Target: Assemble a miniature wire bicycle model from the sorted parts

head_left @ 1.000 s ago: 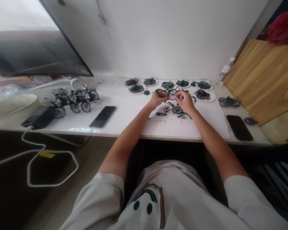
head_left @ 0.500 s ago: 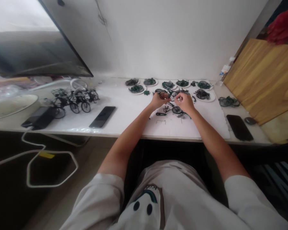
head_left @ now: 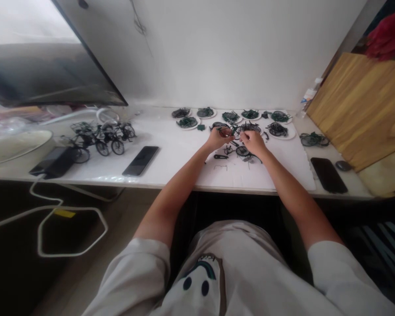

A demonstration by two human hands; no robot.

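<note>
Between my hands is a partly built model bicycle point(head_left: 237, 131), dark green with a thin spoked wheel. My left hand point(head_left: 218, 138) has its fingers closed round the frame from the left. At the wheel's right side, my right hand point(head_left: 253, 141) is pinched; whatever lies between its fingertips is too small to make out. On the white sheet just below the hands are a loose wheel point(head_left: 242, 151), a small black handlebar-like part point(head_left: 228, 150), a black elongated piece point(head_left: 220, 156) and a thin bent wire point(head_left: 220, 166).
Several plates with bicycle parts, one a white plate point(head_left: 286, 134), stand along the back. Finished model bicycles point(head_left: 100, 138) are grouped at left, near a grey phone point(head_left: 141, 161) and a black box point(head_left: 54, 161). A black phone point(head_left: 329, 175) and wooden board point(head_left: 365, 109) are at right.
My right hand has shifted very slightly left, its fingertips closer to the wheel. My left hand keeps its hold on the model bicycle.
</note>
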